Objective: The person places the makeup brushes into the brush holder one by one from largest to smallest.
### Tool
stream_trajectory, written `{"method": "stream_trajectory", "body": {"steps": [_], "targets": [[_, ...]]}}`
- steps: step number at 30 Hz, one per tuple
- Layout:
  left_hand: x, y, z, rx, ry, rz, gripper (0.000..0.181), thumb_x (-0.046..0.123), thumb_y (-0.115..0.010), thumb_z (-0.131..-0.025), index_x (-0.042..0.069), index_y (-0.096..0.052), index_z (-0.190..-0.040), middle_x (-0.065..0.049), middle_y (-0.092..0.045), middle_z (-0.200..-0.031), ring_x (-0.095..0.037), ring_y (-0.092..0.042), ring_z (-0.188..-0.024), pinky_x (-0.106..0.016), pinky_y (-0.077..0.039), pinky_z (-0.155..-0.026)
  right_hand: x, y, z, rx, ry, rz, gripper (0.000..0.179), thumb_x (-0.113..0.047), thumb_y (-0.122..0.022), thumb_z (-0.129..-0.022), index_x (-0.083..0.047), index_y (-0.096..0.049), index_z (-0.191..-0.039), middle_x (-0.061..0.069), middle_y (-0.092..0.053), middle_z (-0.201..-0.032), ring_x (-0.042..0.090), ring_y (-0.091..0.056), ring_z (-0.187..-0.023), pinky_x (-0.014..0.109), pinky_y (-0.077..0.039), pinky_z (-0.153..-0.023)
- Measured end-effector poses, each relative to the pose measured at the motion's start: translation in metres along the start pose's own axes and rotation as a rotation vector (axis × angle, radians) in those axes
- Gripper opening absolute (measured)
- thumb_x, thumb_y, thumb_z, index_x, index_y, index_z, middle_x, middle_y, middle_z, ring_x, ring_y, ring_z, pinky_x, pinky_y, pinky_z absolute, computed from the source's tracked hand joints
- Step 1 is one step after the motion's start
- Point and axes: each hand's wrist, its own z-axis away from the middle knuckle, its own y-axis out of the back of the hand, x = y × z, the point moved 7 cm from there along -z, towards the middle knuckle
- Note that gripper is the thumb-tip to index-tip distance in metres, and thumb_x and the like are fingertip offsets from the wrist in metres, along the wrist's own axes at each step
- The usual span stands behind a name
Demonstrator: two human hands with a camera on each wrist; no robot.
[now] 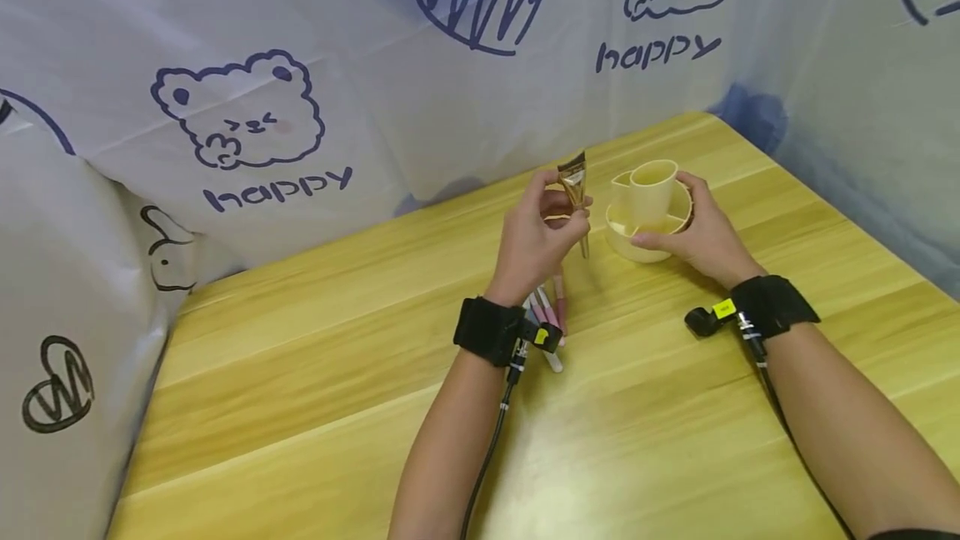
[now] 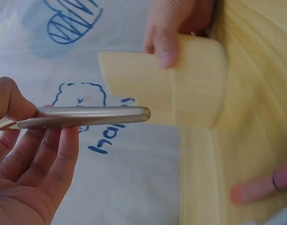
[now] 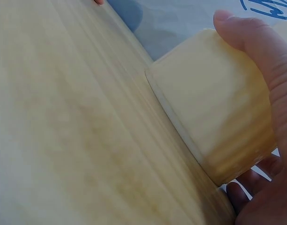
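Observation:
My left hand pinches a flat makeup brush between thumb and fingers, bristles up and the tapered handle pointing down. In the left wrist view its silvery handle crosses in front of the cream holder. My right hand grips the right side of that cream plastic holder, a round divided cup with a taller tube rising from it. The right wrist view shows the thumb along the holder's wall, its base close to the tabletop. The brush is left of the holder, apart from it.
Several makeup brushes with pink and white handles lie on the wooden table, partly behind my left wrist. A white cloth with blue drawings hangs along the table's back and sides. Cables run from both wrist cameras.

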Motion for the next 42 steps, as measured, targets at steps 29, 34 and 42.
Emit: {"method": "stream_trajectory", "body": {"steps": [29, 34, 42], "targets": [[0.005, -0.002, 0.018, -0.011, -0.194, 0.114, 0.037, -0.001, -0.068, -0.096, -0.003, -0.052, -0.13, -0.023, -0.065, -0.118, -0.034, -0.075, -0.111, -0.021, -0.061, -0.091, -0.005, -0.003, -0.001, 0.006, 0.03, 0.027, 0.112, -0.032, -0.082, -0.09, -0.036, 0.001, -0.165, 0.017, -0.027, -0.166, 0.033, -0.043, -0.138, 0.041, -0.04, -0.107], [0.005, -0.004, 0.018, -0.004, -0.206, 0.093, 0.038, -0.001, -0.068, -0.096, -0.002, -0.052, -0.13, -0.022, -0.065, -0.118, -0.034, -0.075, -0.11, -0.024, -0.062, -0.092, -0.004, -0.002, -0.001, 0.005, 0.011, 0.014, 0.121, -0.033, -0.086, -0.086, -0.033, 0.005, -0.166, 0.017, -0.02, -0.17, 0.038, -0.036, -0.145, 0.061, -0.032, -0.117], [0.004, 0.003, 0.02, 0.052, -0.189, 0.095, 0.038, -0.001, -0.069, -0.094, -0.003, -0.054, -0.129, -0.023, -0.066, -0.118, -0.035, -0.075, -0.108, -0.024, -0.061, -0.092, -0.005, -0.003, 0.0, -0.003, 0.018, 0.047, 0.117, -0.037, -0.085, -0.086, -0.028, -0.001, -0.166, 0.02, -0.024, -0.167, 0.04, -0.04, -0.141, 0.062, -0.034, -0.115]]}}
